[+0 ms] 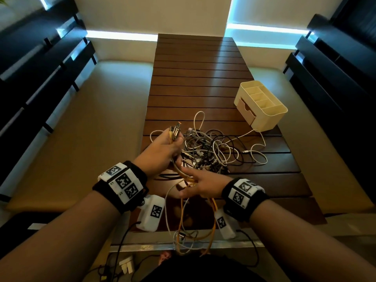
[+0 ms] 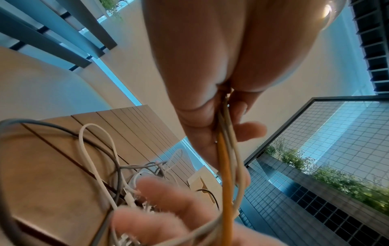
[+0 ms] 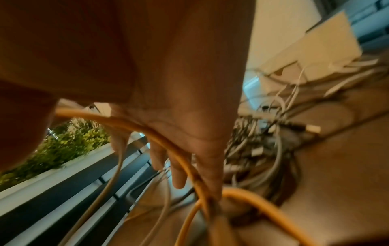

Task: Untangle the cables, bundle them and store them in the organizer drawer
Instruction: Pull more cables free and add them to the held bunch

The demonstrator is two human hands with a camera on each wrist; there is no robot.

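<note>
Nearest to you, loops of an orange cable point(image 1: 212, 208) and pale cables point(image 1: 167, 208) hang down over the near edge of the slatted wooden table point(image 1: 203, 82). Just above those loops, your right hand point(image 1: 200, 185) lies with its fingers stretched out straight and slightly spread, pointing left, and the orange cable runs across the palm and between the fingers point(image 3: 179, 174); the wrist view is blurred, so you cannot tell whether any finger pinches it. A little further out and to the left, your left hand point(image 1: 162, 151) is raised with its fingers curled round several cable ends held together as a bunch point(image 1: 175, 132), the plugs sticking up above the fist and the strands, the orange one among them, trailing down to your right hand. Just beside that hand, on the table, lies the tangled pile of white, grey and black cables point(image 1: 211, 151), with one white cable looping out to the right. Beyond the pile, near the table's right edge, stands the cream organizer point(image 1: 262, 106), its top split into compartments and its small drawer point(image 1: 245, 110) facing left, pushed in.
</note>
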